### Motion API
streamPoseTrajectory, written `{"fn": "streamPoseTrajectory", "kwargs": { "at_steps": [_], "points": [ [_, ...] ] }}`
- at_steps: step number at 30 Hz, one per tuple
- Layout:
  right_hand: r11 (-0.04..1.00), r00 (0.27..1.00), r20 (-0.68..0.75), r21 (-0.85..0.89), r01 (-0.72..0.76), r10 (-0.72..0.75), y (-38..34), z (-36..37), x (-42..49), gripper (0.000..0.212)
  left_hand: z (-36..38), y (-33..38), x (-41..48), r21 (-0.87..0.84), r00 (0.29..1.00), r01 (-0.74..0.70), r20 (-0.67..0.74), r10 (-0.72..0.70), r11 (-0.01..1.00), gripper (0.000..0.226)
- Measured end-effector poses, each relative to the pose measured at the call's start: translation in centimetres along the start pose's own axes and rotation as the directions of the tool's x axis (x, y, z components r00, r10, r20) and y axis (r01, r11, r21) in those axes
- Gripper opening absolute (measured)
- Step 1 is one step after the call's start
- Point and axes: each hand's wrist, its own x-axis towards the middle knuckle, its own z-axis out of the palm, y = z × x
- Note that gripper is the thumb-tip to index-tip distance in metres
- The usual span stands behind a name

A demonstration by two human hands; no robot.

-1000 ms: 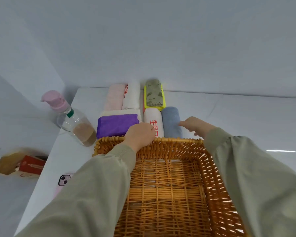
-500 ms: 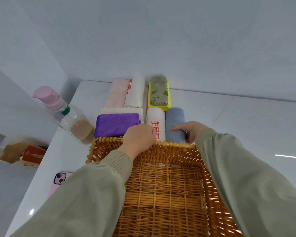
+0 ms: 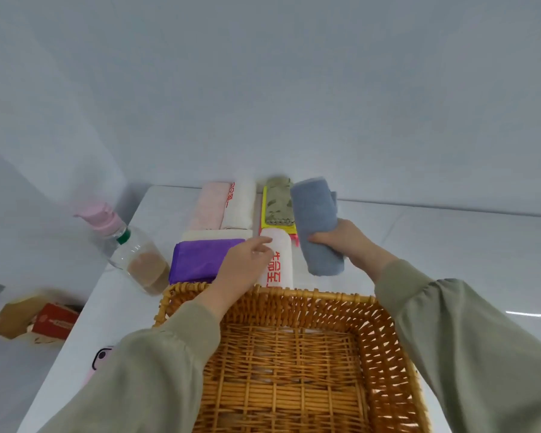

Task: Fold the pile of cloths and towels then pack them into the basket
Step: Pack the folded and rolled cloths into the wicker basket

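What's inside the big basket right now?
No cloths that I can see, just the woven bottom of the basket. The person's sleeves cover its near corners, so those parts are hidden. The right hand holds the blue towel outside it.

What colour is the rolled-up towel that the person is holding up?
Plain greyish blue. The head view shows the rolled towel gripped in the right hand.

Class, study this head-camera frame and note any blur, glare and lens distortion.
Head view: the pump bottle is smeared by blur at its pink top; a thin glare streak lies on the white table at right; the wide lens stretches the sleeves; the blue towel looks sharp.
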Motion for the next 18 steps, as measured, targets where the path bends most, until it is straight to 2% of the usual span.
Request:
{"fn": "streamPoseTrajectory", "kwargs": {
  "at_steps": [1,2,5,7,8,11,13,14,16,17,18],
  "points": [
    [0.98,0.996,-0.025,-0.182,0.078,-0.084,-0.8,0.0,-0.5,0.021,-0.4,0.8,0.0,-0.196,1.0,0.027,0.001,-0.027,0.98,0.035],
    [0.935,0.986,-0.054,-0.329,0.133,-0.159,-1.7,-0.1,-1.2,0.027,-1.1,1.9,-0.1,-0.304,0.999,0.03,0.02,-0.025,0.952,0.043],
    [0.826,0.943,-0.09,-0.514,0.233,-0.321,-3.3,0.5,-4.0,0.043,-2.9,4.7,-1.2,-0.398,0.992,-0.022,0.105,0.069,0.917,0.06],
    [0.732,0.899,-0.078,-0.613,0.299,-0.432,-4.0,0.8,-6.3,0.041,-4.4,5.8,-2.1,-0.446,0.985,-0.087,0.096,0.144,0.891,0.075],
    [0.645,0.863,-0.06,-0.69,0.327,-0.502,-4.2,0.7,-7.2,0.038,-5.1,6.1,-2.5,-0.436,0.98,-0.12,0.088,0.176,0.892,0.087],
    [0.264,0.689,0.055,-0.899,0.349,-0.723,-5.1,0.5,-9.1,0.037,-6.8,6.2,-3.6,-0.238,0.938,-0.267,0.157,0.309,0.934,0.114],
    [0.097,0.608,0.102,-0.953,0.286,-0.787,-5.3,0.9,-9.9,0.043,-7.9,6.3,-4.6,-0.009,0.88,-0.432,0.214,0.423,0.902,0.119],
    [0.043,0.583,0.129,-0.961,0.272,-0.802,-5.3,1.2,-10.2,0.045,-8.4,6.5,-5.0,0.178,0.842,-0.531,0.224,0.491,0.829,0.119],
    [-0.045,0.543,0.179,-0.967,0.25,-0.821,-5.4,1.8,-10.8,0.047,-9.1,6.9,-5.4,0.512,0.712,-0.674,0.26,0.652,0.532,0.114],
    [-0.08,0.51,0.193,-0.969,0.236,-0.838,-5.5,2.2,-11.2,0.047,-9.2,6.9,-5.6,0.584,0.668,-0.696,0.31,0.677,0.419,0.112],
    [-0.106,0.479,0.205,-0.968,0.226,-0.853,-5.5,2.5,-11.5,0.046,-9.1,7.2,-5.9,0.629,0.675,-0.685,0.358,0.645,0.368,0.111]
  ]
}}
